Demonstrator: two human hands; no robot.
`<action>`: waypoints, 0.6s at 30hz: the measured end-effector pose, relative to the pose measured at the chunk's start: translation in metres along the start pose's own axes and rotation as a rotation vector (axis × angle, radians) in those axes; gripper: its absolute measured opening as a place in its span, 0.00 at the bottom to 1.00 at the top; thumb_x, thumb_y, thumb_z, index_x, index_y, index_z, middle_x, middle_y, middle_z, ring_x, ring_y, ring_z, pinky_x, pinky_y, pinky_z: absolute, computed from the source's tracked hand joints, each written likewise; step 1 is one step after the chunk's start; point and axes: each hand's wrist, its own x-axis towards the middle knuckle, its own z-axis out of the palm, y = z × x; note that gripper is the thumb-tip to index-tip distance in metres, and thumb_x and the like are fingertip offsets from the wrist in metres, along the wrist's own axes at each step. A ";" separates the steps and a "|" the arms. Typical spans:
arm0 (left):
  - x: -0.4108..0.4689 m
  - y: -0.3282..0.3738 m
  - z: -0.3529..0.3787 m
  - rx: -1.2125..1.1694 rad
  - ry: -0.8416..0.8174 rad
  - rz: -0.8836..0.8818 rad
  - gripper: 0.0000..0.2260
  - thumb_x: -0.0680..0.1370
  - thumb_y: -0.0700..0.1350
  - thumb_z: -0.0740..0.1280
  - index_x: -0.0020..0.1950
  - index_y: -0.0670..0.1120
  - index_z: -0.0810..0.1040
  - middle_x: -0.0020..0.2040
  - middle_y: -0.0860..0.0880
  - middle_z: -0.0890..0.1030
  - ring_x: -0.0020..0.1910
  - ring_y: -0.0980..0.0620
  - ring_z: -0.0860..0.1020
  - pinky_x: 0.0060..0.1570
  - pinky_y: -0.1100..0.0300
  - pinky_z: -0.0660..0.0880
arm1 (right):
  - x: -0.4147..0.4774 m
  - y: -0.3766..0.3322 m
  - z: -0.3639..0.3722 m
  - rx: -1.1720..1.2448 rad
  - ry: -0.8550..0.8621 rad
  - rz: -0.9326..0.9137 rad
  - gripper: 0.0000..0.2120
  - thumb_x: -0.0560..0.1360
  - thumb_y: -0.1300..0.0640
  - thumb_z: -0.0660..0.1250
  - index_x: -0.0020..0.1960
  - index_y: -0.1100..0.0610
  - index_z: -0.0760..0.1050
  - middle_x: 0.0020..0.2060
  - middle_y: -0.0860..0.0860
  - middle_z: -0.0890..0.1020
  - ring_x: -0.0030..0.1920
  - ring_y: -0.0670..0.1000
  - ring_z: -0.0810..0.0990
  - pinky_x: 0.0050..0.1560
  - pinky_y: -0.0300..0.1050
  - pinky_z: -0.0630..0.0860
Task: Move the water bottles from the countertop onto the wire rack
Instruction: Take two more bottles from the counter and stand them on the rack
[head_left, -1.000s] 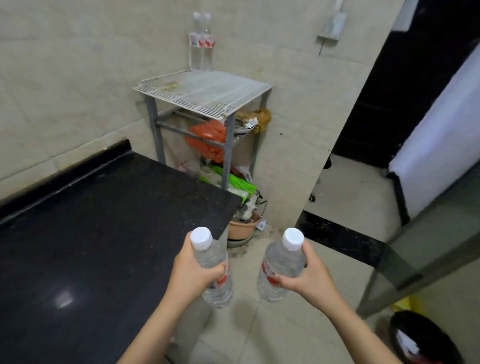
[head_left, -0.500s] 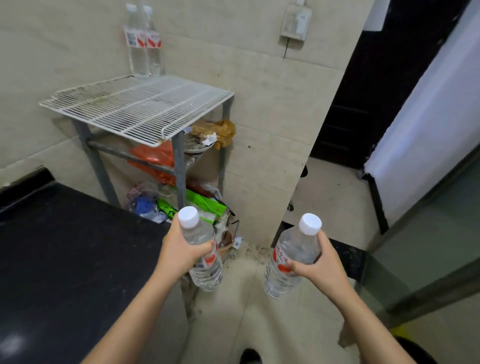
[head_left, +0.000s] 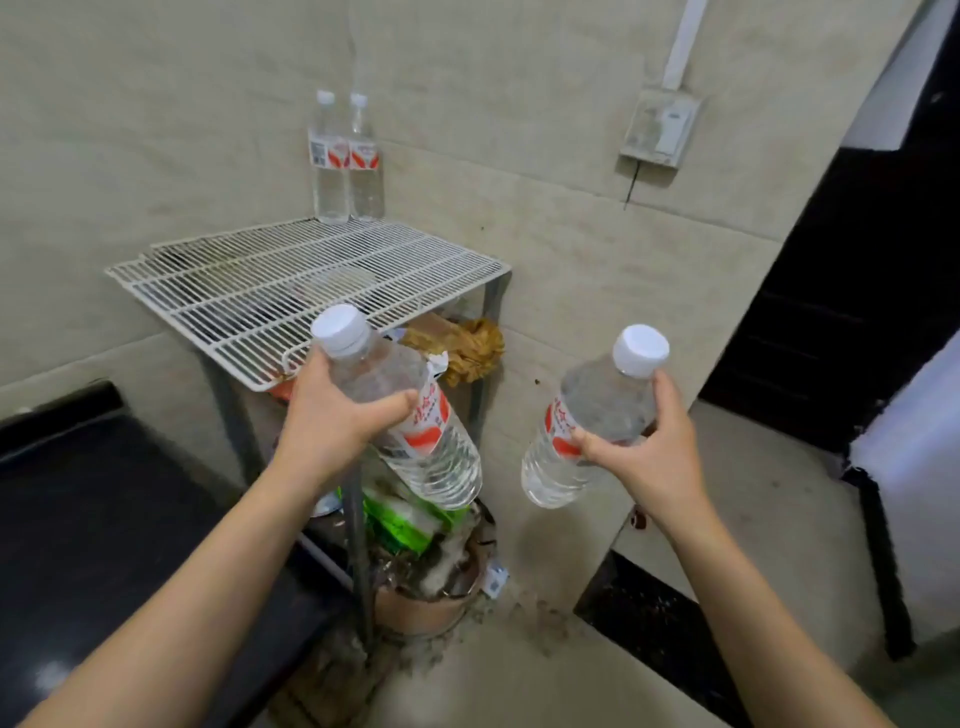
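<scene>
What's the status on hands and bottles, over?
Left hand grips left bottle, right hand grips right bottle. Both held in air, short of rack. Back bottles stand at rack's rear, not in the way.

A grey switch box (head_left: 660, 127) is fixed high on the beige tiled wall (head_left: 156, 130), with a white conduit (head_left: 683, 41) running up from it and a thin dark wire hanging below. Lower down, a crumpled brown bag (head_left: 470, 345) sits against the wall above a green packet (head_left: 400, 519), which lies over a clay-coloured basin (head_left: 421, 605) on the gritty floor (head_left: 519, 649). To the right are a dark doorway (head_left: 857, 286), a white sheet (head_left: 914, 441) and a black floor strip (head_left: 654, 623).
</scene>
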 end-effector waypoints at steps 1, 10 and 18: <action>0.013 0.003 0.001 -0.035 0.036 0.024 0.24 0.54 0.47 0.74 0.47 0.53 0.72 0.44 0.57 0.81 0.46 0.56 0.81 0.47 0.60 0.77 | 0.016 -0.003 0.004 0.034 0.006 -0.039 0.37 0.52 0.47 0.78 0.59 0.40 0.67 0.53 0.35 0.76 0.57 0.40 0.75 0.55 0.41 0.75; 0.162 0.008 -0.010 -0.177 0.244 0.173 0.19 0.62 0.38 0.71 0.47 0.53 0.71 0.48 0.54 0.79 0.48 0.61 0.81 0.44 0.65 0.77 | 0.176 -0.009 0.075 0.143 -0.013 -0.248 0.32 0.57 0.60 0.79 0.55 0.45 0.68 0.50 0.38 0.77 0.52 0.39 0.78 0.54 0.40 0.75; 0.264 -0.029 -0.033 -0.118 0.364 0.189 0.19 0.67 0.33 0.70 0.47 0.53 0.71 0.47 0.53 0.80 0.45 0.60 0.81 0.41 0.66 0.77 | 0.289 0.008 0.137 0.235 0.036 -0.280 0.33 0.60 0.59 0.78 0.60 0.49 0.67 0.51 0.39 0.75 0.53 0.39 0.76 0.48 0.30 0.74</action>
